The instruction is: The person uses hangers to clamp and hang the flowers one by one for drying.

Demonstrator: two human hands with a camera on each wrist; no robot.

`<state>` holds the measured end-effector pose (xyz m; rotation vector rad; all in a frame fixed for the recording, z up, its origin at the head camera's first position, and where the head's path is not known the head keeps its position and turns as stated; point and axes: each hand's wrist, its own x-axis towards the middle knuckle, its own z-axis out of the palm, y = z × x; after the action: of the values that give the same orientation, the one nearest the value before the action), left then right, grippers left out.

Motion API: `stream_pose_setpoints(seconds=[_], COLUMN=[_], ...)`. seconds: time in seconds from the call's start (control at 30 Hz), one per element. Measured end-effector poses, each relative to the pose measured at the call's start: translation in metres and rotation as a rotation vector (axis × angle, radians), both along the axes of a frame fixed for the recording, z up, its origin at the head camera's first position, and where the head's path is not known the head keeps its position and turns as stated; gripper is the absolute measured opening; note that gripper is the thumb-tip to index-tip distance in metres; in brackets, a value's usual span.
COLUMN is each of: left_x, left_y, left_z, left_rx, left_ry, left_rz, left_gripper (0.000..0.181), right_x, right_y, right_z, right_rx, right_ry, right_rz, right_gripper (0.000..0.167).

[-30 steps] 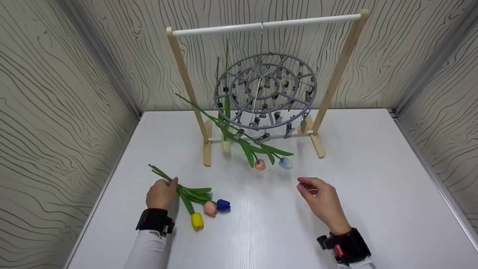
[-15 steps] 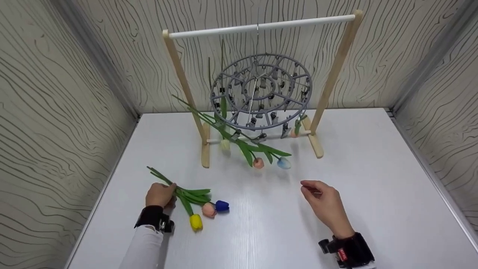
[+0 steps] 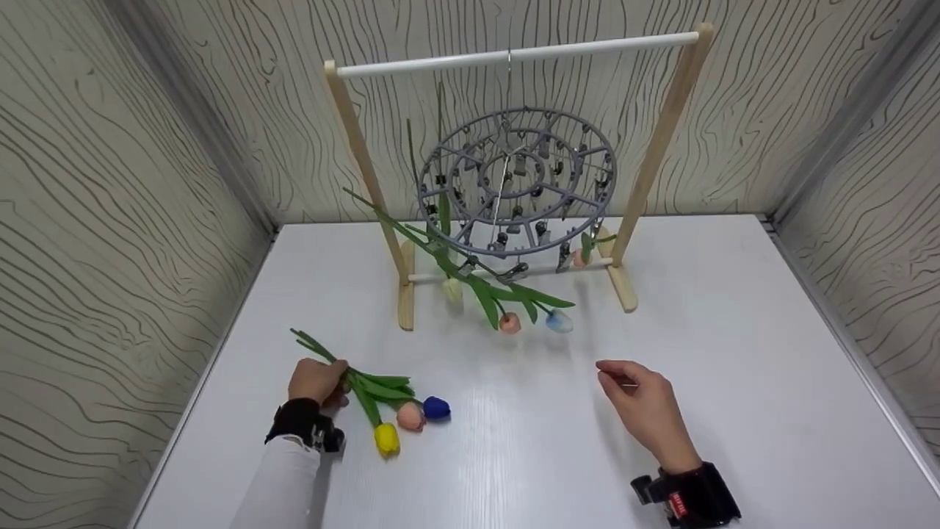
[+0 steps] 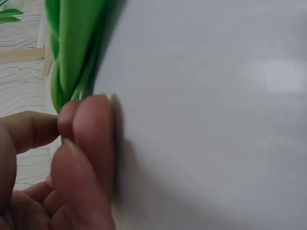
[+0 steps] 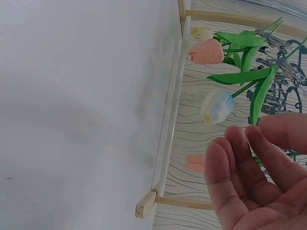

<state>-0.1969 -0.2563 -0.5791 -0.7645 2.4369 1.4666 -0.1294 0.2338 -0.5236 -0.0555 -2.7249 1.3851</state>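
In the head view my left hand (image 3: 316, 380) pinches the green stems of several artificial tulips lying on the table at left. Their heads are yellow (image 3: 387, 439), pink (image 3: 410, 416) and dark blue (image 3: 436, 408). The left wrist view shows thumb and fingers meeting at the base of the green leaves (image 4: 76, 48). My right hand (image 3: 646, 404) hovers at right with loosely bent fingers and nothing in it. Beyond it hang a pale blue tulip (image 5: 219, 106) and a pink tulip (image 5: 207, 51), clipped slantwise under a round grey clip hanger (image 3: 507, 145).
A rack with wooden legs (image 3: 653, 162) and a white top bar (image 3: 587, 51) carries the hanger at the back of the white table (image 3: 514, 455). Also hanging are a cream tulip (image 3: 452, 289) at left and another pink tulip (image 3: 581, 257) at right. Patterned walls enclose the table.
My right hand has drawn slightly right and toward me, away from the hanger. The cream tulip and the right-hand pink tulip have swung a little. My left hand keeps its hold on the stems.
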Motion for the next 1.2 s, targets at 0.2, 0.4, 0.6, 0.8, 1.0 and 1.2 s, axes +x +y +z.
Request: stream_pose_setpoints(seconds=[0.2, 0.4, 0.6, 0.8, 1.0, 1.2], left_x=[0.002, 0.003, 0.004, 0.008, 0.022, 0.038], left_y=[0.000, 0.001, 0.010, 0.029, 0.063, 0.103], left_z=[0.005, 0.015, 0.039, 0.073, 0.108, 0.132], left_rx=[0.053, 0.014, -0.031, -0.098, -0.095, -0.066], left_ry=[0.024, 0.084, 0.153, 0.286, 0.451, 0.631], left_rz=[0.020, -0.052, -0.096, -0.164, -0.237, -0.373], left_gripper=[0.029, 0.038, 0.039, 0.035, 0.026, 0.017], right_x=[0.000, 0.000, 0.001, 0.003, 0.006, 0.008], right_y=[0.001, 0.001, 0.001, 0.000, -0.004, -0.012], right_z=[-0.001, 0.000, 0.003, 0.006, 0.011, 0.026], right_rx=[-0.003, -0.006, -0.016, -0.022, -0.037, -0.038], right_ry=[0.003, 0.009, 0.007, 0.017, 0.036, 0.092], right_rz=[0.002, -0.001, 0.002, -0.002, 0.007, 0.022], right_gripper=[0.019, 0.018, 0.018, 0.018, 0.018, 0.016])
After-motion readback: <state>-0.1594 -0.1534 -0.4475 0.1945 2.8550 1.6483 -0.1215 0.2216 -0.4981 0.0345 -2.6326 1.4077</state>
